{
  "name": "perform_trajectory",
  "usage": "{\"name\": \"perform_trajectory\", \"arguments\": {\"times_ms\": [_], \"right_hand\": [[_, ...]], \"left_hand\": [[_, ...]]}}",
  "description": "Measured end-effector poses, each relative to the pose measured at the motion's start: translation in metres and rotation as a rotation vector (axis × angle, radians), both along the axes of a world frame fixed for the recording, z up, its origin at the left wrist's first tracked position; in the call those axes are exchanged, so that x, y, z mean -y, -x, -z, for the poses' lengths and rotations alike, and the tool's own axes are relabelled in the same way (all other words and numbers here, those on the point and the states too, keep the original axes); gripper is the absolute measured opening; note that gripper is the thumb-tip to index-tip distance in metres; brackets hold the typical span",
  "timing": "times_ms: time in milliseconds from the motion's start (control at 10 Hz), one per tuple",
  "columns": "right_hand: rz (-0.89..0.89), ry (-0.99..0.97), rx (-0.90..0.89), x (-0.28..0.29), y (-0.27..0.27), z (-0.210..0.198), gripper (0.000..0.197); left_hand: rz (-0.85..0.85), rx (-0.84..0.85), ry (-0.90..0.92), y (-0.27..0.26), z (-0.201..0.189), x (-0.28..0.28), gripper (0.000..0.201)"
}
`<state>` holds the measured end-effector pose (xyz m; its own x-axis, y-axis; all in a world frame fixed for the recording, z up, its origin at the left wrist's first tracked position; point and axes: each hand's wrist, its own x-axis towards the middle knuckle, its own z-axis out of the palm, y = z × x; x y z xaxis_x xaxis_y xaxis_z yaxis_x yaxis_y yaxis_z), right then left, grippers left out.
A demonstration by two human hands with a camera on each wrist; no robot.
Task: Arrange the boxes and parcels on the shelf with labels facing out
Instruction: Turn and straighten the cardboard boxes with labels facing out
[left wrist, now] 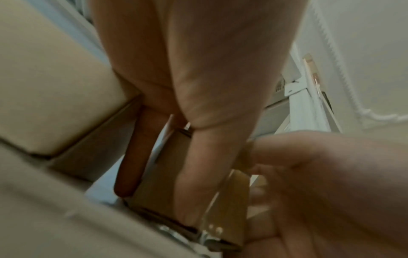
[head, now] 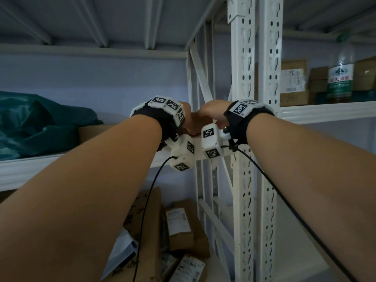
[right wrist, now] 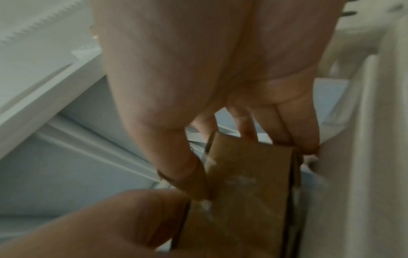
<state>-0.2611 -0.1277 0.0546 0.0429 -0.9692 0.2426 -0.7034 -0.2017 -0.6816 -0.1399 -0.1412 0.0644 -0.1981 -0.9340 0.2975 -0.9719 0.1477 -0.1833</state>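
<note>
A small brown cardboard box [right wrist: 240, 192] is held between both hands at the right end of the middle shelf [head: 81, 161], close to the white upright. In the head view only a sliver of the box [head: 198, 121] shows between the two hands. My left hand [head: 186, 117] grips its left side, thumb and fingers laid along the box [left wrist: 163, 174]. My right hand [head: 213, 112] pinches its far edge with thumb and fingertips [right wrist: 309, 144]. No label shows on the visible faces.
A teal bag [head: 40, 123] and a flat carton [head: 95, 131] lie on the same shelf to the left. Labelled boxes [head: 183, 226] crowd the shelf below. On the neighbouring rack stand cartons [head: 293, 82] and a water bottle [head: 340, 74]. White perforated posts [head: 244, 139] divide the racks.
</note>
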Motion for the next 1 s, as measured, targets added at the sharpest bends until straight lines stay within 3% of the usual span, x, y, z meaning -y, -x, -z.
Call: {"name": "perform_trajectory", "arguments": {"times_ms": [100, 200, 300, 500, 600, 700, 800, 900, 1000], "right_hand": [[-0.027, 0.034, 0.046, -0.014, -0.004, 0.001, 0.047], [-0.047, 0.078, 0.11, -0.026, 0.001, 0.0, 0.055], [-0.019, 0.094, 0.129, -0.032, 0.001, -0.006, 0.063], [-0.063, 0.161, 0.59, -0.039, -0.001, -0.01, 0.059], [-0.014, 0.262, 0.58, -0.037, 0.007, -0.014, 0.062], [-0.016, 0.301, 0.48, -0.038, 0.018, -0.013, 0.044], [-0.019, 0.279, 0.408, -0.04, 0.019, -0.009, 0.035], [-0.013, 0.32, 0.318, -0.037, 0.016, -0.007, 0.041], [-0.01, 0.324, 0.242, -0.032, 0.015, -0.005, 0.043]], "left_hand": [[0.081, -0.162, -0.08, -0.002, 0.0, -0.01, 0.023], [0.125, -0.198, 0.004, -0.005, -0.003, -0.02, 0.063], [0.216, -0.357, 0.118, -0.013, -0.005, -0.03, 0.082], [0.266, -0.545, 0.185, -0.019, -0.024, -0.048, 0.065], [0.292, -0.705, 0.215, -0.02, -0.031, -0.048, 0.068], [0.332, -0.893, 0.186, -0.018, -0.033, -0.047, 0.073], [0.345, -1.028, 0.098, -0.012, -0.029, -0.048, 0.053], [0.329, -1.088, 0.101, -0.006, -0.024, -0.047, 0.037], [0.266, -1.055, 0.073, -0.002, -0.018, -0.044, 0.034]]}}
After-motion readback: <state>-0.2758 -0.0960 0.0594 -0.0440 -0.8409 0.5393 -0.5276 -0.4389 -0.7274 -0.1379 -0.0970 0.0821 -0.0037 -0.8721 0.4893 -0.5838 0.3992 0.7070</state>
